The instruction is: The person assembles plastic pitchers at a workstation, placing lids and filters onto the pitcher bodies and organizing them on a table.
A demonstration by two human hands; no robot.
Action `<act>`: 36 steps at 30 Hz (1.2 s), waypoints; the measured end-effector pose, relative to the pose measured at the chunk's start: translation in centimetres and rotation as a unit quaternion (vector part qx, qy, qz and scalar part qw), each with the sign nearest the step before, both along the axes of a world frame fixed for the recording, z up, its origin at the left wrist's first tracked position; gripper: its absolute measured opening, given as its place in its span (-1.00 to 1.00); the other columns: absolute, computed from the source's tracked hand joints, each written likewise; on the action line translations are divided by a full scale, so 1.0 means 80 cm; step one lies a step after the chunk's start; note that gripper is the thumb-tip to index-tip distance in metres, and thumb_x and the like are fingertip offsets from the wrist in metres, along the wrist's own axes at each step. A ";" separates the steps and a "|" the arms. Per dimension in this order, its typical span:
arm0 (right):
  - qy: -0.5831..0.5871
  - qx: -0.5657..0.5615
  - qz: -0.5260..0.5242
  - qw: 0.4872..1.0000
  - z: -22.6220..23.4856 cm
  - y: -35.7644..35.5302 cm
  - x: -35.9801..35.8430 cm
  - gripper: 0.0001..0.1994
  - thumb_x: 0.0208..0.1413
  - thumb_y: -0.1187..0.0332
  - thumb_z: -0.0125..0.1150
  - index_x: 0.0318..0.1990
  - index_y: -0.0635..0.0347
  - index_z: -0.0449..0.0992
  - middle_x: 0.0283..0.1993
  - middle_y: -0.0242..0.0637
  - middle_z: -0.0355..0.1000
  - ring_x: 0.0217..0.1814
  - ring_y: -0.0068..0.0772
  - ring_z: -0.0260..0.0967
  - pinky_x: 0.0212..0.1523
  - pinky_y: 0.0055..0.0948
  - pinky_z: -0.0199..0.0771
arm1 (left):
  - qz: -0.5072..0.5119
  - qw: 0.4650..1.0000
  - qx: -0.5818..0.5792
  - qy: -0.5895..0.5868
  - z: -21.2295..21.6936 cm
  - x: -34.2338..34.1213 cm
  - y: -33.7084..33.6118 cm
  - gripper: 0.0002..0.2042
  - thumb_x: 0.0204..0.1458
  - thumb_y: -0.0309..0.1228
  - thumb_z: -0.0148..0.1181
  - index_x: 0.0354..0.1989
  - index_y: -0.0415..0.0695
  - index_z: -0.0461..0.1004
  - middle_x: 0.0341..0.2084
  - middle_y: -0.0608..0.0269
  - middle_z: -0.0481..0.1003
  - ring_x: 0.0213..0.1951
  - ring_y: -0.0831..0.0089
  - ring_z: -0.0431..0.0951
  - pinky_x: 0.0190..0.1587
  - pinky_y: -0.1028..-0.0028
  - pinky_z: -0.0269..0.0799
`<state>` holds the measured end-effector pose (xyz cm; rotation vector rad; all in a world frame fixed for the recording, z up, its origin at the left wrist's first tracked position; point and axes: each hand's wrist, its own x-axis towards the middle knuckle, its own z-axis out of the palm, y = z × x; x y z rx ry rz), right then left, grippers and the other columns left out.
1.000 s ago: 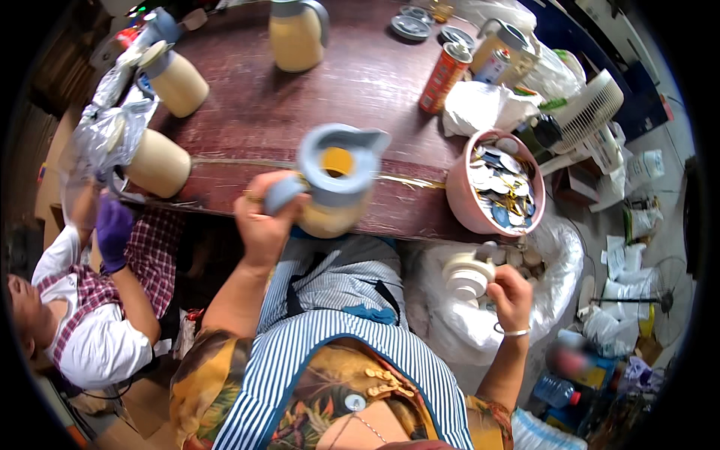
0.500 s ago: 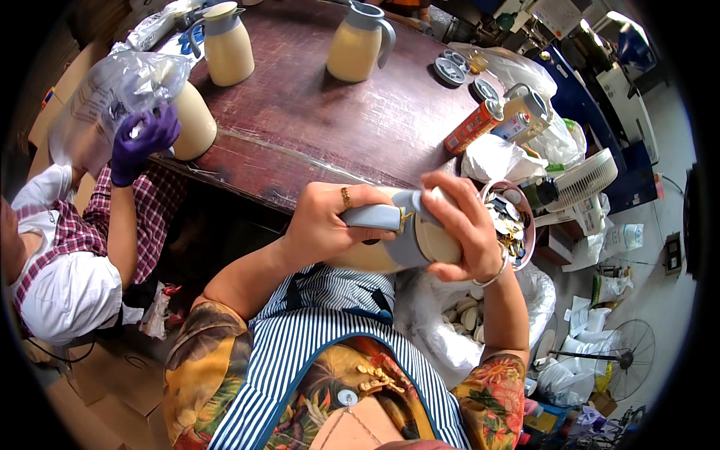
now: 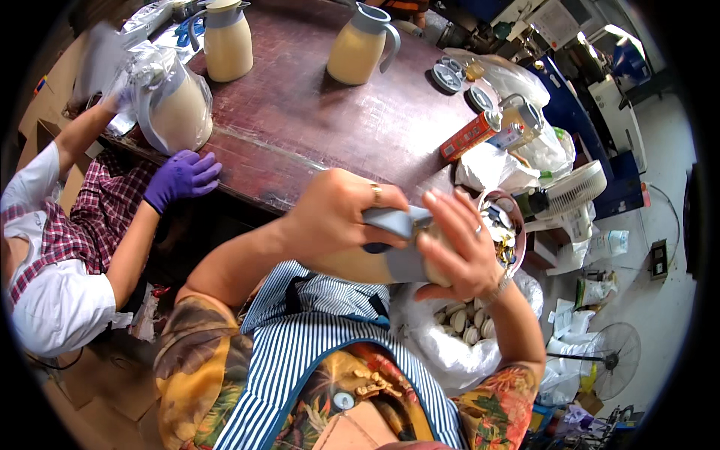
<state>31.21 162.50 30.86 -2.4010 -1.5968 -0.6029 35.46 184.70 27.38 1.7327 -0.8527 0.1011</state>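
Observation:
A cream vacuum jug (image 3: pixel 352 267) with a grey collar lies on its side in front of my apron, its top toward the right. My left hand (image 3: pixel 334 214) is closed round its grey handle (image 3: pixel 387 220). Over the lid end is my right hand (image 3: pixel 463 251), thumb below and fingers above, slightly blurred; it hides most of the lid. Two more cream jugs stand upright at the back of the table, one at the left (image 3: pixel 227 49) and one in the middle (image 3: pixel 356 46).
At left, a co-worker's purple-gloved hand (image 3: pixel 184 180) rests by the table (image 3: pixel 292 112) edge, near a bagged jug (image 3: pixel 178 116). Grey lids (image 3: pixel 448 78), an orange-red can (image 3: pixel 471 136) and another jug (image 3: pixel 520 124) stand right. Below are a parts bucket (image 3: pixel 517 225) and a white bag of discs (image 3: pixel 450 360).
The jug and both my hands have shifted slightly; my right fingers have moved over the lid end. The co-worker's gloved hand has lowered to the table edge, and the plastic bag now covers their jug.

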 end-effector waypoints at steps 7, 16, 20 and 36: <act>0.262 0.251 -0.375 0.853 -0.033 0.018 0.030 -0.29 0.21 -0.04 0.01 0.35 0.28 0.10 0.36 0.13 0.09 0.38 0.04 0.09 0.34 -0.19 0.07 | 0.157 0.961 0.039 -0.226 -0.044 -0.001 -0.048 -0.74 -0.18 -0.39 0.40 -0.26 -0.13 0.59 -0.47 0.18 0.58 -0.44 0.24 0.61 -0.40 0.39 0.51; 0.087 0.033 0.000 0.996 -0.011 0.004 0.005 -0.54 0.05 0.23 0.17 0.11 0.16 0.35 0.17 -0.01 0.35 0.16 0.10 0.32 0.11 0.01 0.38 | -0.036 0.995 -0.092 0.004 -0.053 0.029 0.017 -0.73 -0.24 -0.52 0.45 -0.31 -0.17 0.56 -0.45 0.18 0.60 -0.39 0.49 0.62 -0.33 0.49 0.49; 0.079 0.126 -0.239 0.960 -0.018 0.033 0.059 -0.43 -0.07 0.40 0.29 0.16 0.26 0.31 0.17 0.02 0.29 0.16 0.19 0.24 0.18 -0.08 0.28 | 0.268 0.932 -0.103 -0.222 -0.067 -0.012 -0.031 -0.66 -0.14 -0.32 0.40 -0.17 -0.11 0.52 -0.47 0.16 0.53 -0.46 0.20 0.58 -0.42 0.37 0.47; 0.261 0.324 -0.400 0.817 -0.177 -0.032 0.424 -0.36 -0.01 0.13 0.35 0.19 0.24 0.33 0.23 0.01 0.28 0.10 -0.05 0.42 0.11 -0.27 0.41 | 0.611 0.747 0.036 -0.260 -0.143 0.156 0.129 -0.67 0.05 -0.54 0.20 0.01 -0.25 0.37 -0.06 0.04 0.41 0.02 0.11 0.39 0.09 0.19 0.29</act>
